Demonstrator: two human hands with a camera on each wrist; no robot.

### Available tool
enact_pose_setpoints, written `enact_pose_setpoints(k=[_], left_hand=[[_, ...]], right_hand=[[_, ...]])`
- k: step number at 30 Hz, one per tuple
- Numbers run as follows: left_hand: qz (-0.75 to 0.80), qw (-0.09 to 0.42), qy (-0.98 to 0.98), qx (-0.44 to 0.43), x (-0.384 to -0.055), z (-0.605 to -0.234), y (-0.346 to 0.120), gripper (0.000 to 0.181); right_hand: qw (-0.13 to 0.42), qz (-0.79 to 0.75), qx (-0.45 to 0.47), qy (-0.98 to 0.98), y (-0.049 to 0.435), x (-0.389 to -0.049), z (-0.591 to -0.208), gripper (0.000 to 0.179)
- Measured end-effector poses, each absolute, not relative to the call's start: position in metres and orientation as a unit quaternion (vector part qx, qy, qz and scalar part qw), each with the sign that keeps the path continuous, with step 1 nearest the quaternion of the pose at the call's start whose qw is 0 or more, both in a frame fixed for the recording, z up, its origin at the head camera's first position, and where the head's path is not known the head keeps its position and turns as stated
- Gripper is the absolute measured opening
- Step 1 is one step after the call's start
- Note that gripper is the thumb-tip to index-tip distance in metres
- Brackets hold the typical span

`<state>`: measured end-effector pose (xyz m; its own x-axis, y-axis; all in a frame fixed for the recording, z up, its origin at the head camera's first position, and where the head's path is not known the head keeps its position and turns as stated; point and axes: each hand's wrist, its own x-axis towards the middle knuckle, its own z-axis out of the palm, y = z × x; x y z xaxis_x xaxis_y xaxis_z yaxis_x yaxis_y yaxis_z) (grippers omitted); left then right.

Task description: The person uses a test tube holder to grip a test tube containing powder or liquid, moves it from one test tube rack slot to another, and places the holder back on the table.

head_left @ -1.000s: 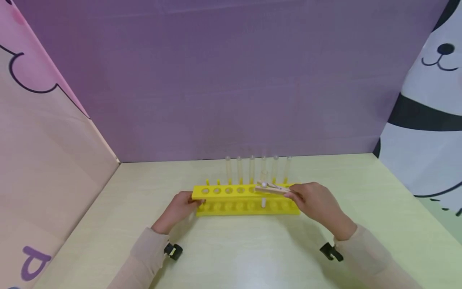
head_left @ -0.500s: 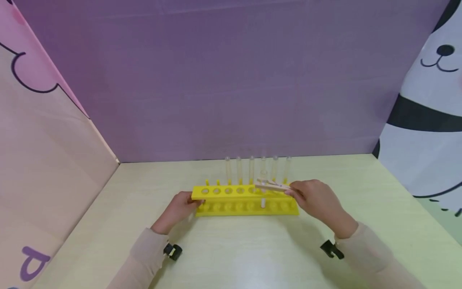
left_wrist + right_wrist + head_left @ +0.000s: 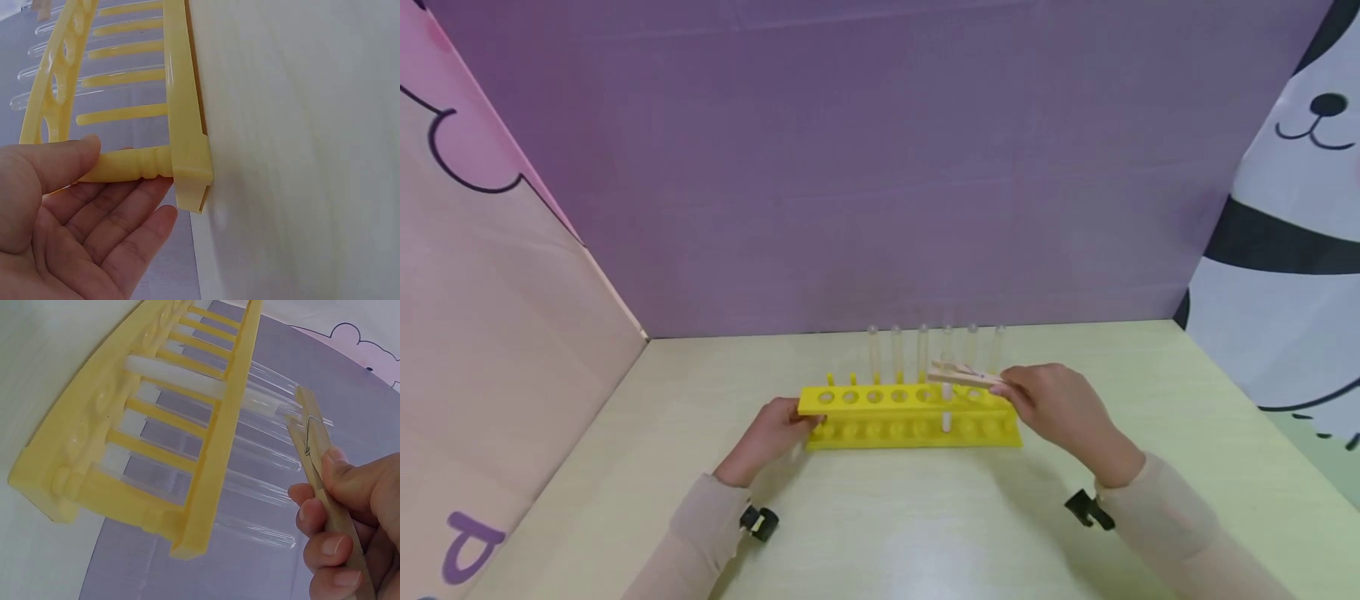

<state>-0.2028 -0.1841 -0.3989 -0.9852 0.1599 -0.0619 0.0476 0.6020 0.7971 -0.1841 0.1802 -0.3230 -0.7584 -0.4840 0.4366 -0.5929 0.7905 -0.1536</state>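
Observation:
A yellow test tube rack (image 3: 865, 402) stands on the table. My left hand (image 3: 780, 427) grips the post at the rack's left end, thumb on one side and fingers behind it in the left wrist view. A wooden test tube holder (image 3: 966, 377) is in my right hand (image 3: 1047, 400), its handles between thumb and curled fingers. The holder's tip overlaps the upper end of a test tube (image 3: 259, 403) in the right wrist view. That tube stands in a rack hole, with white contents (image 3: 178, 374) in its lower part.
Several clear test tubes (image 3: 897, 350) sit upside down on the pegs along the rack's back; the two leftmost pegs (image 3: 842, 378) are bare. Behind the table (image 3: 880, 517) rises a purple backdrop (image 3: 880, 167), with printed panels at both sides.
My right hand and the wooden holder have risen slightly, so more of the white contents shows below the holder. The left hand and the rack have stayed in place.

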Motion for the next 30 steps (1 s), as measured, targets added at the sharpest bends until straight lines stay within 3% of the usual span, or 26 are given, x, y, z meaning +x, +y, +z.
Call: enact_pose_setpoints(k=[10,18,30], left_hand=[[0.439,0.053,0.894,0.072,-0.202,-0.397,-0.183,0.025],[0.441,0.052,0.893,0.067,-0.204,-0.399,-0.182,0.026],[0.444,0.053,0.892,0.064,-0.204,-0.398,-0.181,0.026]], right_hand=[[0.22,0.136,0.3,-0.918,0.18,-0.187,-0.316,0.028],[0.227,0.133,0.299,-0.917,0.179,-0.186,-0.311,0.018],[0.234,0.125,0.304,-0.915,0.179,-0.189,-0.308,0.019]])
